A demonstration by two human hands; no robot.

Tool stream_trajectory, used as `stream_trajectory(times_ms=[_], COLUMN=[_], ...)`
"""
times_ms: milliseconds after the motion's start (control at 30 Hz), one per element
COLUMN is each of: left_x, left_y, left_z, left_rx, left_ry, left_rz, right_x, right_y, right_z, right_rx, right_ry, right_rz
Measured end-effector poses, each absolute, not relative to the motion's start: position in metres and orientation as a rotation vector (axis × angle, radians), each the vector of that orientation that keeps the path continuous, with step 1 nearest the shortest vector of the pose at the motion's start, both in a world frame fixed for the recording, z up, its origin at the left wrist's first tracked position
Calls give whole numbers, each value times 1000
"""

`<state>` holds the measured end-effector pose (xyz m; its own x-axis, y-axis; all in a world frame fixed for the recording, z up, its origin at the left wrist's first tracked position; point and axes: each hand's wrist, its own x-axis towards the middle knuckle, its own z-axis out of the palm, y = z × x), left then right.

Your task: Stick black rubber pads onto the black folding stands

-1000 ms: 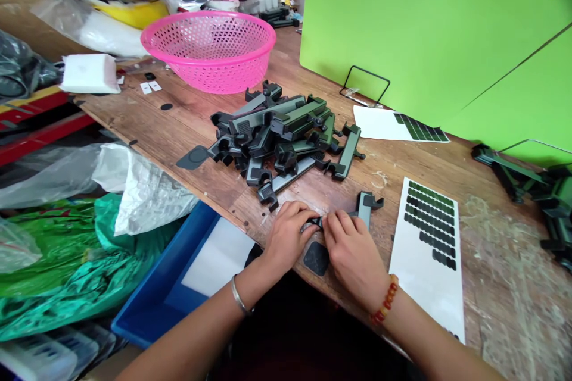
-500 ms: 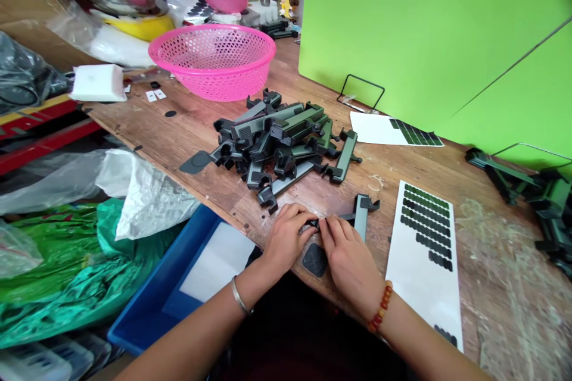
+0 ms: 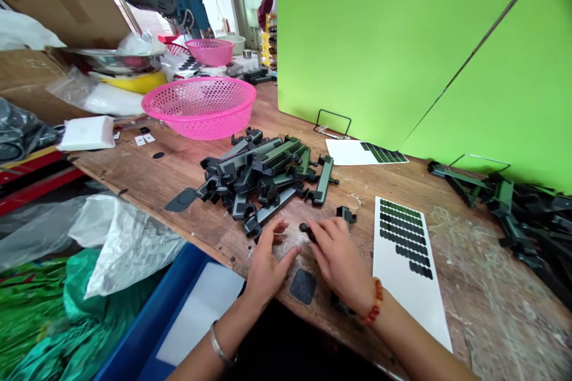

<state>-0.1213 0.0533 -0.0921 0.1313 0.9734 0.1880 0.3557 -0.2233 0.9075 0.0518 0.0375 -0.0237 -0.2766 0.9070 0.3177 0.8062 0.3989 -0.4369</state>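
Observation:
My right hand [image 3: 338, 259] is closed over a dark green and black plastic bracket [image 3: 346, 214], whose end sticks out past my fingers. A small black knob [image 3: 304, 228] shows at my fingertips. My left hand [image 3: 268, 261] lies beside it with fingers spread, holding nothing, close to the knob. A black pad [image 3: 302, 286] lies on the wooden table [image 3: 179, 166] just under both hands. A pile of similar brackets [image 3: 263, 178] sits a little beyond my hands. A white sheet of dark stickers [image 3: 404, 256] lies to the right of my right hand.
A pink basket [image 3: 201, 104] stands behind the pile, and a second one [image 3: 210, 50] farther back. A green board [image 3: 402, 41] rises along the table's right rear. More brackets [image 3: 513, 208] lie at the right. A blue bin [image 3: 147, 333] and plastic bags [image 3: 125, 244] sit below the table's left edge.
The view has tilted up and shifted. My left hand has let go and spread open. My right hand has drawn the bracket in under its palm.

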Motion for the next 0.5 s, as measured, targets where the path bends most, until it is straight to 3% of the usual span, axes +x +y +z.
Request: stream_trajectory(times_ms=[167,500], left_x=[-106,-77], left_y=[30,7], left_z=[-67,-80], left_rx=[1736,1881], left_ry=[1096,1047], left_rz=[953,640], right_x=[80,96], right_y=[38,31], right_z=[1,-37], right_rx=[-1413,-1404], right_ry=[-1731,-1481], right_rz=[267,435])
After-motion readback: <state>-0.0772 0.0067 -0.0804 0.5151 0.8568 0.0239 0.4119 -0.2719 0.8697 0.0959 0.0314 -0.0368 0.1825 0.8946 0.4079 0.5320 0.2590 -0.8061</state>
